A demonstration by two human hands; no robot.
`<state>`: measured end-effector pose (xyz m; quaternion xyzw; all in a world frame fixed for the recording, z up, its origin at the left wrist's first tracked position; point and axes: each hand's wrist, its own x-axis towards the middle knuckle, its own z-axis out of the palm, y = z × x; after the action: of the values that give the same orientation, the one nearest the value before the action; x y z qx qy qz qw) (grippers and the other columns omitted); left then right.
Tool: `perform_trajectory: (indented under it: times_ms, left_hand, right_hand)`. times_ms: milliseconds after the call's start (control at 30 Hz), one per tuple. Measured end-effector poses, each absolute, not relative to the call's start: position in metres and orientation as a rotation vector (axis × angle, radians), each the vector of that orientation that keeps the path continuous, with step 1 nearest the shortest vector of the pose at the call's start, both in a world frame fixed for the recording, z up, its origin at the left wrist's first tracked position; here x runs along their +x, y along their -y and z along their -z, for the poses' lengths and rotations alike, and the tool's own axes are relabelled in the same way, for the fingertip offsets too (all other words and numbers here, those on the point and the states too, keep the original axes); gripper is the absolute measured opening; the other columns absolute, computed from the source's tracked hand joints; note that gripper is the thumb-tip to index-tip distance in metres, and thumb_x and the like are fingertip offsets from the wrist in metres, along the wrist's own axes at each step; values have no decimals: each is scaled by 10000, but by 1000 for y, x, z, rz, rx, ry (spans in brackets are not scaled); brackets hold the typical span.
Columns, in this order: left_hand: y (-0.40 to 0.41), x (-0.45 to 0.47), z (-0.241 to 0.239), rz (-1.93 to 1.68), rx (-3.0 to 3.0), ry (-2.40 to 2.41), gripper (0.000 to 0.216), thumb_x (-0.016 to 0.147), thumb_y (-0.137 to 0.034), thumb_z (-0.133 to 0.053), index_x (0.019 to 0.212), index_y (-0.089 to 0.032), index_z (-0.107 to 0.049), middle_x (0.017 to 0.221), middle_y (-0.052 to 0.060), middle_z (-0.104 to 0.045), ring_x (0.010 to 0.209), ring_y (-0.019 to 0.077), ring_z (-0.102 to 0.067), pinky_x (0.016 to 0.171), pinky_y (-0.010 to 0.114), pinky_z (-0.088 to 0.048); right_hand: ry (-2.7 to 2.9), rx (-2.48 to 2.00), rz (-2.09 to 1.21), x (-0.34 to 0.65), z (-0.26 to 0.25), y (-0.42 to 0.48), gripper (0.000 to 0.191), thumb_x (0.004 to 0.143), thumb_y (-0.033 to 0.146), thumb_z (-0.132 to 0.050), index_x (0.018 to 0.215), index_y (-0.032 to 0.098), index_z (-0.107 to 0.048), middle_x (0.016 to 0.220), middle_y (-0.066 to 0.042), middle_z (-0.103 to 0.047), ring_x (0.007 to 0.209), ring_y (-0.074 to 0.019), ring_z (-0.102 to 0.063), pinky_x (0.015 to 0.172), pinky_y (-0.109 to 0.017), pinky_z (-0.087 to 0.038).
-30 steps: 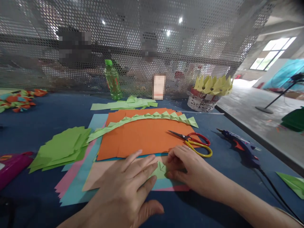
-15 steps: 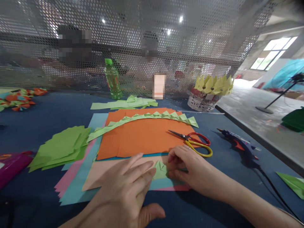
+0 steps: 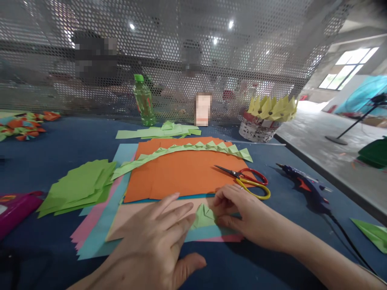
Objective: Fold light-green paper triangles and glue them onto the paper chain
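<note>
A small pale green folded paper [image 3: 203,216] lies on the peach and blue sheets near the front of the stack. My right hand [image 3: 237,213] has its thumb and forefinger curled together at the paper's right edge. On the left, my left hand [image 3: 165,237] is stretched out flat, fingers apart, its fingertips beside the paper's left side. Just beyond my right hand are scissors [image 3: 242,175] with one red and one yellow handle, blades pointing left. A green strip with a row of folded points [image 3: 181,150] curves across the orange sheets [image 3: 172,177].
Green paper squares [image 3: 75,187] lie left, near a magenta object [image 3: 18,211]. A glue gun [image 3: 305,185] with a cord rests at right. Behind stand a green bottle [image 3: 144,102], pale green strips [image 3: 130,133] and a basket with yellow paper points [image 3: 263,121], before a perforated metal screen [image 3: 169,24].
My left hand has shifted slightly left, its fingertips drawing back and showing more of the folded paper. My right hand has hardly moved.
</note>
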<state>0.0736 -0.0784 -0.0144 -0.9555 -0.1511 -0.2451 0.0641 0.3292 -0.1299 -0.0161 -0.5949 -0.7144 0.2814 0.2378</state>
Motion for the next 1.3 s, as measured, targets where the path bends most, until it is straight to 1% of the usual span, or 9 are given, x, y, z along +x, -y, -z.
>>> perform_trajectory:
  times_ms: [233,333,433,500,667,833,967,1133,1300]
  left_hand:
    - [80,72,10,781,-2906,468,394,994,-462,-593,1186,-145,-727,1158,60,-765,1111,223,-701,1105,374,-454]
    - [78,72,12,805,-2970,453,317,1008,-422,-589,1170,-191,-733,1159,33,-764,1130,216,-689,1133,385,-402]
    - [73,74,16,1011,-2997,491,202,1016,-329,-586,1076,-227,-749,1098,-7,-774,1084,197,-692,1134,386,-355]
    - [70,75,17,1090,-3013,571,183,1016,-276,-578,1076,-212,-738,1075,1,-771,1038,198,-687,1075,386,-393]
    - [68,79,14,1049,-3079,711,171,1025,-207,-549,1011,-197,-720,996,26,-731,988,197,-635,929,356,-445]
    - [71,83,14,1051,-3231,816,140,1026,-244,-566,1021,-215,-703,1016,10,-677,1001,176,-590,866,311,-437]
    - [71,85,17,925,-3334,927,123,1004,-304,-603,1067,-239,-687,1029,7,-648,991,198,-572,853,341,-421]
    - [69,91,23,899,-3356,1033,178,985,-208,-599,1124,-291,-674,947,-19,-632,945,193,-573,810,329,-399]
    - [67,95,25,794,-3367,1123,127,952,-175,-625,1003,-270,-691,898,-25,-626,914,193,-567,793,327,-378]
  right_hand:
    - [1996,-1594,-825,334,11,130,275,801,57,-621,1019,224,-598,1078,-37,-672,1068,-215,-629,938,-349,-519]
    - [2009,-1558,-872,338,9,129,294,797,60,-638,1041,220,-601,1101,-42,-671,1067,-209,-627,924,-328,-522]
    - [1978,-1517,-941,338,8,128,181,882,139,-622,1048,208,-598,1060,-43,-675,952,-173,-647,829,-275,-526]
    - [1944,-1544,-906,335,9,126,60,966,220,-557,1004,202,-600,959,-27,-671,837,-146,-629,741,-250,-499]
    - [1963,-1558,-713,323,10,123,280,1043,329,-455,836,194,-588,816,-3,-624,758,-140,-557,700,-263,-418]
    - [1988,-1537,-693,316,14,126,172,1016,305,-512,979,212,-653,893,-12,-647,815,-154,-572,746,-281,-418]
    - [1979,-1546,-728,315,19,128,71,947,209,-587,965,227,-653,882,2,-656,789,-150,-578,717,-271,-419]
    - [1977,-1629,-663,312,22,125,153,877,107,-613,921,241,-675,841,14,-677,794,-162,-581,703,-277,-402]
    - [1995,-1613,-600,310,24,125,168,858,91,-642,918,239,-696,877,9,-701,829,-170,-592,724,-289,-401]
